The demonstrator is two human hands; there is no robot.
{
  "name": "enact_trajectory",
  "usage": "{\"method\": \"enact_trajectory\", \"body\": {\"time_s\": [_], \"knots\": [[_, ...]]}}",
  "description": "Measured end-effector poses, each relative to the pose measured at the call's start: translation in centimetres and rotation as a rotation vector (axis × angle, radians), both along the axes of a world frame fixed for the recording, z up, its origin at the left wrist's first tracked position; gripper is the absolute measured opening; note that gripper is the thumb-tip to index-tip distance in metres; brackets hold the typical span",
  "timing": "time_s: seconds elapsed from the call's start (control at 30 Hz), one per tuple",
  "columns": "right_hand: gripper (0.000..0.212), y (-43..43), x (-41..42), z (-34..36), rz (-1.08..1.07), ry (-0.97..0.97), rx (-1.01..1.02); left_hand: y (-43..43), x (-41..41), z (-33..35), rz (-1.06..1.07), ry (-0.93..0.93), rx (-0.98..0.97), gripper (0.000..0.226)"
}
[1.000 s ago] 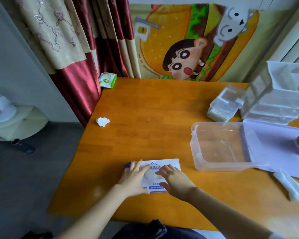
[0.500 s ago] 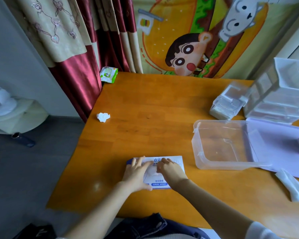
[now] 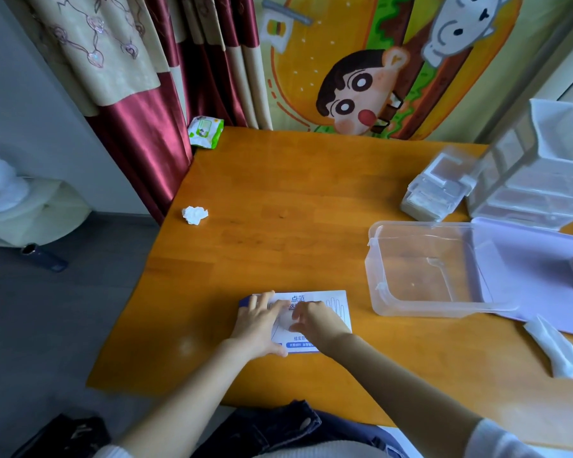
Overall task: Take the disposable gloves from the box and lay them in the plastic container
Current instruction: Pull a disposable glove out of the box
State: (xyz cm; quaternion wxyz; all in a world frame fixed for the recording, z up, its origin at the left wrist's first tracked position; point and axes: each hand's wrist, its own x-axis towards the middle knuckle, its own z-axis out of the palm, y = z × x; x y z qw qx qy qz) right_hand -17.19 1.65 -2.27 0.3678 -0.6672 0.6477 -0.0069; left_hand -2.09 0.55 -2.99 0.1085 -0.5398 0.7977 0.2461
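The white and blue box of disposable gloves [image 3: 338, 302] lies flat near the table's front edge. My left hand [image 3: 258, 322] presses on the box's left part with its fingers spread and straight. My right hand [image 3: 318, 325] lies over the box's middle, its fingers curled at the opening, where a pale bit of glove [image 3: 283, 320] shows between the two hands. The clear plastic container [image 3: 411, 309] stands open and empty to the right of the box, its pale purple lid [image 3: 526, 269] lying beside it.
A folded white sheet [image 3: 554, 350] lies at the front right. A clear drawer unit [image 3: 536, 183] and a small clear case [image 3: 437, 193] stand at the back right. A crumpled tissue [image 3: 195, 214] and a wipes pack [image 3: 205, 131] sit along the left edge.
My right hand has slid left to the box's opening, and its fingers have curled there. My left hand has stayed pressed on the box. The camera has tilted down and moved closer.
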Motion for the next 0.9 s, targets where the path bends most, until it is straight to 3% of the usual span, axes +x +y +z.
{"method": "enact_trajectory", "body": {"time_s": [0.07, 0.43, 0.63, 0.77, 0.83, 0.9], "knots": [[0.018, -0.1, 0.0, 0.1, 0.025, 0.025, -0.034, 0.0, 0.0, -0.1, -0.006, -0.006, 0.007, 0.093], [0.012, -1.5, -4.4, 5.7, -0.051, -0.068, -0.499, 0.2, -0.1, -0.5, -0.043, -0.091, -0.029, 0.097], [0.015, -2.2, -7.1, 7.1, -0.273, -0.168, -0.502, 0.2, -0.1, -0.4, -0.028, -0.069, -0.026, 0.097], [0.013, -3.1, -9.6, 9.9, -0.499, -0.32, -0.643, 0.3, -0.1, -0.2, -0.028, -0.054, -0.016, 0.096], [0.012, -3.1, -11.4, 10.3, -0.508, -0.279, -0.64, 0.2, -0.2, -0.2, -0.029, -0.061, -0.017, 0.096], [0.014, -2.4, -13.3, 8.9, -0.494, -0.154, -0.501, 0.2, -0.5, -0.4, -0.005, -0.077, -0.027, 0.096]]}}
